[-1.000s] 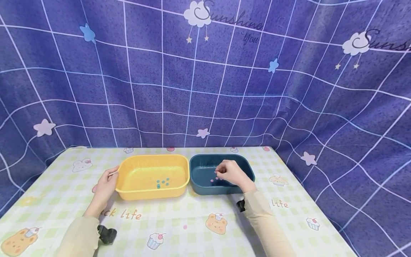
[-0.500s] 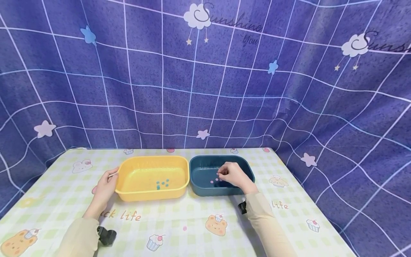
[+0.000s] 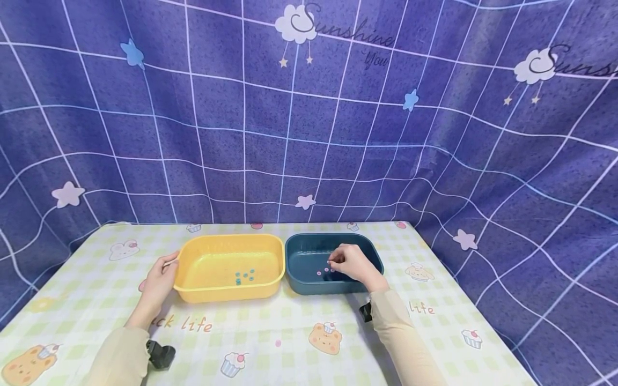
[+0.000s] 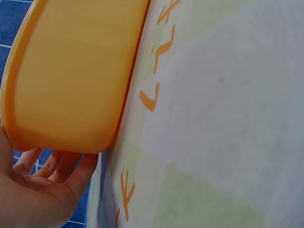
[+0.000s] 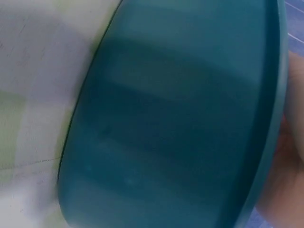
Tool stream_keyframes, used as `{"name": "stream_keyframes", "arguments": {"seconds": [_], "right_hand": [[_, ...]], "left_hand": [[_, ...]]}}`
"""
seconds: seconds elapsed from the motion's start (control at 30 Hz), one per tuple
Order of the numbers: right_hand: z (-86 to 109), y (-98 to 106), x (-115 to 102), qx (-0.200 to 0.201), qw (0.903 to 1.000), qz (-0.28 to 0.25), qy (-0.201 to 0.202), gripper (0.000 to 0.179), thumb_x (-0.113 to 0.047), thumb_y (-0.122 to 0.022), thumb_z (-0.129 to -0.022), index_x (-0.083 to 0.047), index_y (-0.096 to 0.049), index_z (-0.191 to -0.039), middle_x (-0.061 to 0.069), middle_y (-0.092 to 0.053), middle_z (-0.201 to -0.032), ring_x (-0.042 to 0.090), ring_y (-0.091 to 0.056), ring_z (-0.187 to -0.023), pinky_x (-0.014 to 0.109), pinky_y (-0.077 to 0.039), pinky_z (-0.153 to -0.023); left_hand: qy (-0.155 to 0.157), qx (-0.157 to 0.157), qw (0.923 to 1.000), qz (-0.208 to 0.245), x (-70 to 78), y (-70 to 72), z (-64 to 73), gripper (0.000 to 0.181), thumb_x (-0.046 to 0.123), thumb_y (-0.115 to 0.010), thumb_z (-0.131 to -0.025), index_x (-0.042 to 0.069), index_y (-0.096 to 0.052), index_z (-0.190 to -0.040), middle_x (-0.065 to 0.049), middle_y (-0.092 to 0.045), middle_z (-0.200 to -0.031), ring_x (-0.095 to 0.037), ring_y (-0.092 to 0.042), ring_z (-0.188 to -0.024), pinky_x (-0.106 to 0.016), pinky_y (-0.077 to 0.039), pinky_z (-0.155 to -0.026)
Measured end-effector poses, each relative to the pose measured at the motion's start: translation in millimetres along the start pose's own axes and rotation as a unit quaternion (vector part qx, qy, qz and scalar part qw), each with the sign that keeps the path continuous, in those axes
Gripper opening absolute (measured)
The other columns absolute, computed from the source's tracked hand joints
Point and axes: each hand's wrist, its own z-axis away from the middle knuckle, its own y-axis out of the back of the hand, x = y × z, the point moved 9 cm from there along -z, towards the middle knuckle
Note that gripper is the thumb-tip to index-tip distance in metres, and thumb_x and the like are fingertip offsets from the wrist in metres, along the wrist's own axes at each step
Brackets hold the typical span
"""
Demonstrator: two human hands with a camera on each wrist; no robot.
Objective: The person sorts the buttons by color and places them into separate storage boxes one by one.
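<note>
My left hand (image 3: 160,279) holds the left end of a yellow plastic basin (image 3: 227,293). In the left wrist view its thumb side is at the rim and its fingers lie against the end wall. Inside that basin sit several small blue-green beads (image 3: 245,275). Over the dark teal basin (image 3: 314,287) my right hand (image 3: 352,261) reaches in, thumb and forefinger pinching a tiny pink bead. Several more pink beads (image 3: 326,269) lie on the floor below, partly hidden by the hand. The right wrist view shows mostly the teal basin's outer wall (image 5: 166,118), with the fingertips out of sight.
Both basins stand side by side, rims almost touching, on a table with a checked, cartoon-printed cloth (image 3: 260,332). Behind and to the right hangs a blue curtain (image 3: 338,161) with a grid pattern. Each wrist bears a black camera (image 3: 161,354).
My right hand has shifted slightly right within the teal basin, still pinching. My left hand and both basins have stayed in place.
</note>
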Motion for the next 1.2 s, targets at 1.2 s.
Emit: {"name": "stream_keyframes", "arguments": {"seconds": [1.2], "right_hand": [[1.0, 1.3, -5.4, 0.005, 0.9999, 0.011, 0.001, 0.005, -0.012, -0.07, -0.082, -0.009, -0.073, -0.085, -0.002, -0.061, -0.074, 0.005, -0.05, -0.064, 0.018, -0.045, -0.058]], "left_hand": [[0.014, 0.001, 0.9999, 0.009, -3.2, -1.9, -1.2, 0.055, 0.036, -0.021, -0.102, 0.008, -0.019, -0.148, -0.027, -0.034, -0.145, -0.04, -0.039, -0.13, -0.05, -0.037, -0.105]]}}
